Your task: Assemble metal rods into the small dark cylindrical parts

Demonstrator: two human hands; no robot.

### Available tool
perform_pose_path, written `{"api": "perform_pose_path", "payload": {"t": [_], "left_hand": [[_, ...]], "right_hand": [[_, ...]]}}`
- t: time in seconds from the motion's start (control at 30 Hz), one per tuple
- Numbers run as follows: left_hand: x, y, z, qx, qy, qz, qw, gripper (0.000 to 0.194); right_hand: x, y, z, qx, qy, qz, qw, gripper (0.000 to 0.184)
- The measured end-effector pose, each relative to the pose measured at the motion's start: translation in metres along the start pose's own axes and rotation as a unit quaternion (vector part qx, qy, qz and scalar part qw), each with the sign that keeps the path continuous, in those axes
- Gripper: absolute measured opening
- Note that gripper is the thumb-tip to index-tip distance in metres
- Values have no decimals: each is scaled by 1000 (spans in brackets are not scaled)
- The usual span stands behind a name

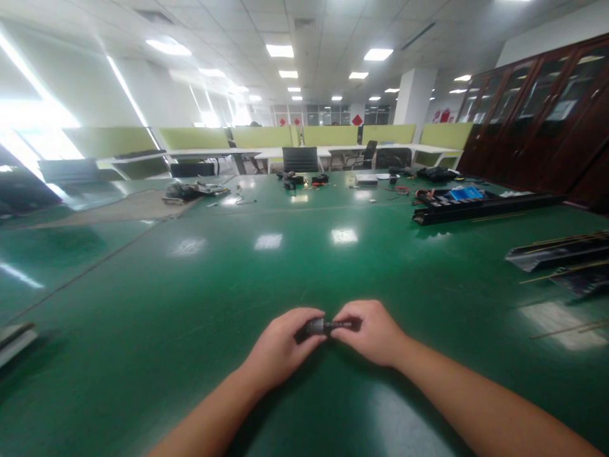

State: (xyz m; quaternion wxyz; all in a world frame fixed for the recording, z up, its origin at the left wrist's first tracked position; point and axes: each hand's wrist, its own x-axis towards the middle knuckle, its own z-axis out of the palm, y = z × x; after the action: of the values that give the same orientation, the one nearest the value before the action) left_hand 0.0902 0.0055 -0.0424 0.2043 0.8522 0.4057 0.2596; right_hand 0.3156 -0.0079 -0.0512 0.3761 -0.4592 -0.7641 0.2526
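A small grey and black cylindrical part lies level between my two hands, low in the middle of the view. My left hand is closed around its thicker body, thumb on the near side and fingers on the far side. From the body's right end a thin, shaft-like piece sticks out. My right hand pinches this thin piece between thumb and fingers. Both hands are just above or on the green tabletop; I cannot tell whether the part touches it. Its exact kind is too small and blurred to make out.
At the far right lies a long black channel with a blue packet on it. Nearer are metal channels and thin rods. Tools and cables lie at the back. A pale-edged object sits at the left edge.
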Motion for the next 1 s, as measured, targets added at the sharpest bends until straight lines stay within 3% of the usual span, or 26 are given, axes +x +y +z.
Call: {"api": "perform_pose_path", "payload": {"t": [1.0], "left_hand": [[-2,-4,-4,20,28,24,999,28]], "right_hand": [[0,0,-1,-1,8,-5,1000,3]]}}
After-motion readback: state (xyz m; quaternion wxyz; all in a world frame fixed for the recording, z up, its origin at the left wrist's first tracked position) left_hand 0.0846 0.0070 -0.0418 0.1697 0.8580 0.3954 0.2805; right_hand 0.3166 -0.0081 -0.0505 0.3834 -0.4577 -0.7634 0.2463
